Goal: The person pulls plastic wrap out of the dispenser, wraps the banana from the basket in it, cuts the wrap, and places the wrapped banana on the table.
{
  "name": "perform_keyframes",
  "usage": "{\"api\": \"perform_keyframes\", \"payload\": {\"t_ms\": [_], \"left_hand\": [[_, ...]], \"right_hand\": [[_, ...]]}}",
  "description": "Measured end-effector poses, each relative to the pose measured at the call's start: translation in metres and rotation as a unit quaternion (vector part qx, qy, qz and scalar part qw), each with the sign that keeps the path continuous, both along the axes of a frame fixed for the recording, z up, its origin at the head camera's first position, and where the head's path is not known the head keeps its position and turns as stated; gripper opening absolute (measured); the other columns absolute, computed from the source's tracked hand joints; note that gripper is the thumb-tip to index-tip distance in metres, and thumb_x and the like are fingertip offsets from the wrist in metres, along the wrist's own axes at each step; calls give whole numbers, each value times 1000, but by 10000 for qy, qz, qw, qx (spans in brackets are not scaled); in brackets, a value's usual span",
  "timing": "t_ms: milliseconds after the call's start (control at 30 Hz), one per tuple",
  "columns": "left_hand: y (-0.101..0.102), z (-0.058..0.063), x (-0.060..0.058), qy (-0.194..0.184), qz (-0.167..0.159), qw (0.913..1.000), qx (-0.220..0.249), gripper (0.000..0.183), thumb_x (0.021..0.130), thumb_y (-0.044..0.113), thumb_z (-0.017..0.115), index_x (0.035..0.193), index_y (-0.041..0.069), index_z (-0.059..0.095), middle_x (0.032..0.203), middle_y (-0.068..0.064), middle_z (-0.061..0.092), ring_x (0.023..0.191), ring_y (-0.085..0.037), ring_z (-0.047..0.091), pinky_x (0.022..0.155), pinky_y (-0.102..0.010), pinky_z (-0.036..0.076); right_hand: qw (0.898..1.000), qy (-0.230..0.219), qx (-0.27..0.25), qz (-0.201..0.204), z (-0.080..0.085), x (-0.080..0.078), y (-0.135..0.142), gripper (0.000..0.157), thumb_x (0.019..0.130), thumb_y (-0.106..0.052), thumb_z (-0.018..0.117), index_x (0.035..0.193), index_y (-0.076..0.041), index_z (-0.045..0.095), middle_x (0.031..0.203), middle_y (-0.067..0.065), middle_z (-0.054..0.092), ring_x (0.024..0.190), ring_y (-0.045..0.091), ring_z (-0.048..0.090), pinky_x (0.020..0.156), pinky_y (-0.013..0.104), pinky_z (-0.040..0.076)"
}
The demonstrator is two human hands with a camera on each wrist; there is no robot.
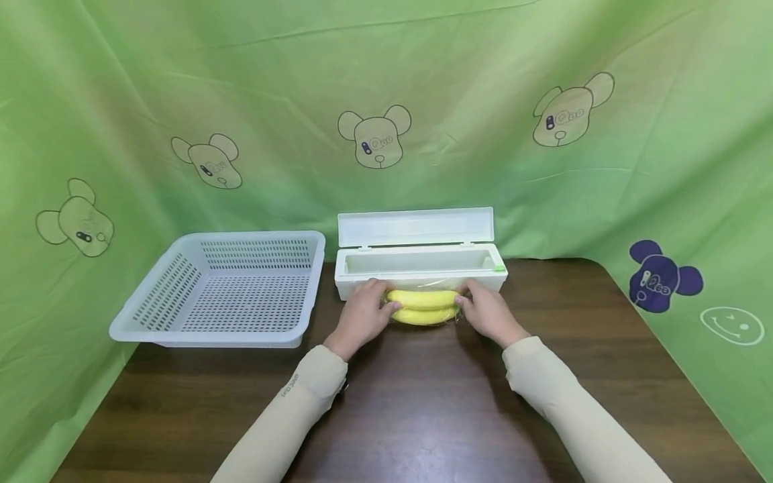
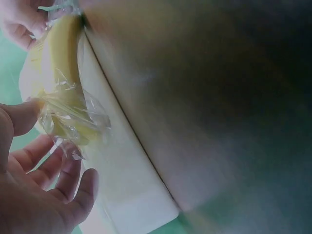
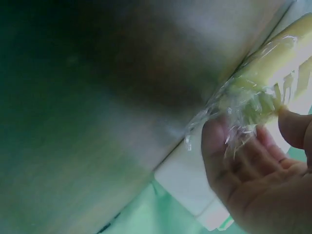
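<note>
Two yellow bananas [image 1: 423, 307] lie side by side, wrapped in clear plastic film [image 2: 73, 109]. My left hand [image 1: 365, 310] grips their left end, thumb on the near side and fingers around the film. At the other end my right hand [image 1: 485, 311] pinches the wrapped tips. Crumpled film [image 3: 239, 114] bunches between the right thumb and fingers in the right wrist view. Just behind the bananas stands a long white film dispenser box [image 1: 356, 285], its lid [image 1: 417, 227] raised. The fingertips are close to the box's front wall.
A white perforated plastic basket [image 1: 211, 335] stands on the left of the dark wooden table [image 1: 423, 416]. A green slide cutter [image 1: 499, 268] sits at the dispenser's right end. Green cloth [image 1: 459, 80] with printed bear heads hangs behind the table and along both sides.
</note>
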State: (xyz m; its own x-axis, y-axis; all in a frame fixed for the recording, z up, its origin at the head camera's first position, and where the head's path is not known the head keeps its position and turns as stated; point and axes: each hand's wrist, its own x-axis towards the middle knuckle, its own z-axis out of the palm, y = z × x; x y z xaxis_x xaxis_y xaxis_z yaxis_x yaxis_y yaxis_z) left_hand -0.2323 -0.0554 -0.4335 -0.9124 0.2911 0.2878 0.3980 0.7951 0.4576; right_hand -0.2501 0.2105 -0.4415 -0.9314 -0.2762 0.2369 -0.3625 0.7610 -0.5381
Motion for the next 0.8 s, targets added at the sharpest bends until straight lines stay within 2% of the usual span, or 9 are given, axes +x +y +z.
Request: {"api": "perform_keyframes", "payload": {"t_ms": [167, 300, 400, 533, 600, 700, 800], "left_hand": [[2, 2, 2, 13, 67, 9994, -330, 33, 93, 28, 75, 118, 9, 67, 119, -9, 64, 109, -29, 59, 91, -42, 50], [0, 5, 4, 19, -10, 9992, -402, 35, 93, 29, 75, 120, 9, 67, 123, -9, 63, 114, -29, 58, 97, -41, 47], [-2, 9, 5, -67, -36, 9992, -388, 39, 94, 30, 74, 125, 8, 65, 126, -10, 63, 118, -30, 57, 101, -42, 45], [1, 17, 7, -16, 41, 9996, -267, 39, 96, 31, 71, 127, 8, 66, 123, -10, 64, 115, -31, 58, 99, -43, 46], [6, 23, 8, 14, 39, 9999, -147, 36, 98, 31, 68, 126, 8, 67, 121, -10, 65, 113, -31, 59, 97, -43, 47], [16, 31, 5, 26, -39, 10000, -24, 32, 100, 29, 64, 124, 8, 68, 122, -9, 64, 114, -29, 59, 99, -42, 46], [29, 40, 1, -38, -109, 9999, 58, 30, 101, 28, 62, 123, 9, 69, 122, -7, 65, 115, -27, 58, 100, -40, 45]], "right_hand": [[9985, -278, 207, -414, 4, 0, 1, 24, 101, -19, 62, 112, 2, 59, 98, 19, 69, 87, 35, 63, 79, 54, 50], [9984, -289, 198, -444, 9, 2, 3, 29, 99, -23, 65, 114, 1, 62, 102, 18, 70, 94, 37, 65, 83, 54, 49], [9984, -297, 170, -444, 15, 4, 10, 29, 99, -25, 63, 114, 0, 64, 99, 16, 70, 90, 34, 64, 80, 53, 49], [9971, -138, -26, -748, 26, 2, 26, 27, 101, -24, 59, 111, 0, 66, 93, 15, 69, 83, 33, 61, 75, 51, 49], [9949, 46, -118, -997, 30, -2, 36, 28, 102, -25, 58, 111, 1, 65, 95, 18, 66, 85, 35, 60, 77, 52, 48], [9927, 124, -50, -1198, 32, -10, 50, 47, 101, -35, 61, 127, 4, 57, 115, 27, 58, 102, 43, 55, 86, 60, 45], [9948, -188, 162, -991, 29, -21, 59, 82, 97, -52, 63, 150, 4, 35, 143, 35, 38, 129, 52, 39, 102, 67, 35]]}}
